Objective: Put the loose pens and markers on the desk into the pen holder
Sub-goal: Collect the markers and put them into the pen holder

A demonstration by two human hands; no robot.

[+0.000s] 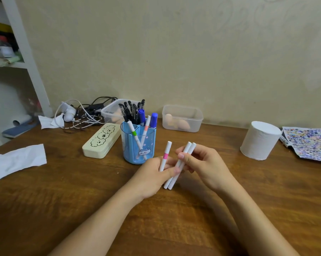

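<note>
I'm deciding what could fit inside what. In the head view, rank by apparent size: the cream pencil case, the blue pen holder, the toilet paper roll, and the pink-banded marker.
1. cream pencil case and toilet paper roll: alike, unranked.
3. blue pen holder, slightly smaller, though depth differences make this unsure.
4. pink-banded marker, held in the left hand, clearly smallest.

A home desk, by the look of it: a worn wooden desktop [63, 191] pushed against a plain cream wall [174, 52]. A tangle of charger cables [86, 115], a tissue roll [259, 141], a cartoon pencil case [100, 140] and, blurred at the left, what may be cluttered shelves [6, 52] suggest a lived-in room.
</note>
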